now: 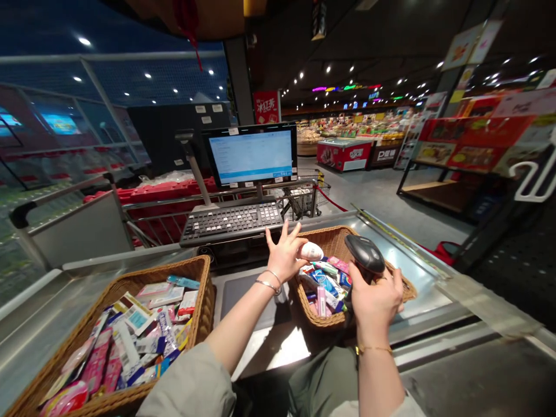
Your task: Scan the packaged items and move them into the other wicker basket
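Observation:
My left hand point(284, 255) holds a small white oval packet point(311, 251) between thumb and forefinger, the other fingers spread, above the left rim of the right wicker basket point(402, 285). My right hand point(376, 295) is wrapped round the handle of a black barcode scanner point(365, 253), whose head points toward the packet. The right basket is filled with several small colourful packets point(325, 284). A second wicker basket point(204, 301) at my left holds several flat packets in pink, white and blue.
A checkout keyboard point(232, 221) and lit monitor point(252, 155) stand behind the baskets on the steel counter point(417, 307). A dark scanner plate point(243, 292) lies between the baskets. Shop aisles, a freezer point(344, 153) and shelves lie beyond on the right.

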A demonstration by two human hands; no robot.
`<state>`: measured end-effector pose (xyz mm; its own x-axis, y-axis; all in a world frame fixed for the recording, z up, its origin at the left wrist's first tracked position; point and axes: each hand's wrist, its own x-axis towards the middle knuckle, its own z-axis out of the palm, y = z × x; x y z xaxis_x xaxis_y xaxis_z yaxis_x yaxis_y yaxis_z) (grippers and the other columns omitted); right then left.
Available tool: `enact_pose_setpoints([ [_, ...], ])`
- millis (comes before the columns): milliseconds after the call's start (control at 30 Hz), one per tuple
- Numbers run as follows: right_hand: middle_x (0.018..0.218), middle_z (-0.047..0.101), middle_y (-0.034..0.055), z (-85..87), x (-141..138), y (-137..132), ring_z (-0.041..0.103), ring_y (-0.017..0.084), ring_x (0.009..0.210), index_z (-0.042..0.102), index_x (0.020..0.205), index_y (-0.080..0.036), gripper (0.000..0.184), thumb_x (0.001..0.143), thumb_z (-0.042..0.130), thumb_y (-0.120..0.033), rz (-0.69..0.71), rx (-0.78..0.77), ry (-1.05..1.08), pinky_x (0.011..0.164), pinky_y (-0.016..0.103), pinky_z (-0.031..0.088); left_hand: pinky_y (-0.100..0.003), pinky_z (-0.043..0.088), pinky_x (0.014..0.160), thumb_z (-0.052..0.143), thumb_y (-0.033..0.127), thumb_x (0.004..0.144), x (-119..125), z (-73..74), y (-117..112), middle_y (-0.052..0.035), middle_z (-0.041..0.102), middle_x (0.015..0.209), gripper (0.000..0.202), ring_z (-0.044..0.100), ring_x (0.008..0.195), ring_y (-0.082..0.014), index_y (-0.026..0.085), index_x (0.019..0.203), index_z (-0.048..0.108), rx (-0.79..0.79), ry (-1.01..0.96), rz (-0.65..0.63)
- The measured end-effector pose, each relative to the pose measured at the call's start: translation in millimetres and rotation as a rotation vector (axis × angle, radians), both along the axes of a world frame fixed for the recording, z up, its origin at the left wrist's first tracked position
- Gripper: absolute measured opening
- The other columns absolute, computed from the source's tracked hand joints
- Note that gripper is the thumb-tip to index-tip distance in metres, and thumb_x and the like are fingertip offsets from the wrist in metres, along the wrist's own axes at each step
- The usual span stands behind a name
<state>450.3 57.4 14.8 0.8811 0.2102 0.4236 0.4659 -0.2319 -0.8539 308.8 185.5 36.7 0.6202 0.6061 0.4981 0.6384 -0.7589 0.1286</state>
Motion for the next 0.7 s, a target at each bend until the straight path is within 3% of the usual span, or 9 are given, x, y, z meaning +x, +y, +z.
enact_pose_setpoints([
  [167, 0.117, 0.067, 0.0186, -12.6, 19, 1, 0.041, 0.038, 0.134, 0.072, 0.078, -0.015, 0.037, 0.066, 0.07, -0.049, -0.034, -0.012, 0.044, 0.109, 0.053, 0.028, -0.077, -0.011, 0.106, 0.074, 0.042, 0.075, 23, -14.6, 0, -0.0045, 0.036, 0.155, 0.05, 0.011, 0.149, -0.0326, 0.032, 0.122, 0.058, -0.007, 0.055, -0.08],
  [333, 0.116, 0.068, 0.0181, -15.5, 25, 1, 0.042, 0.037, 0.133, 0.07, 0.074, -0.015, 0.034, 0.064, 0.07, -0.048, -0.047, -0.017, 0.076, 0.108, 0.051, 0.032, -0.078, -0.007, 0.107, 0.064, 0.044, 0.084, 36, -20.8, -4, -0.0056, 0.035, 0.155, 0.057, 0.013, 0.149, -0.0313, 0.035, 0.138, 0.045, -0.007, 0.052, -0.093],
  [467, 0.118, 0.066, 0.0195, -12.0, 21, 1, 0.043, 0.037, 0.131, 0.07, 0.076, -0.014, 0.037, 0.065, 0.069, -0.05, -0.046, 0.001, 0.053, 0.106, 0.052, 0.034, -0.075, -0.007, 0.11, 0.056, 0.046, 0.089, 28, -17.5, -5, -0.0059, 0.037, 0.154, 0.053, 0.014, 0.149, -0.0292, 0.033, 0.138, 0.046, 0.011, 0.014, -0.04],
  [700, 0.116, 0.065, 0.0237, -1.9, 6, -2, 0.048, 0.039, 0.126, 0.071, 0.081, -0.011, 0.051, 0.065, 0.065, -0.059, -0.012, 0.037, 0.036, 0.104, 0.053, 0.037, -0.072, -0.006, 0.112, 0.055, 0.051, 0.088, -7, -11.3, -11, -0.007, 0.04, 0.153, 0.051, 0.017, 0.148, -0.03, 0.031, 0.135, 0.05, 0.032, -0.039, 0.073],
])
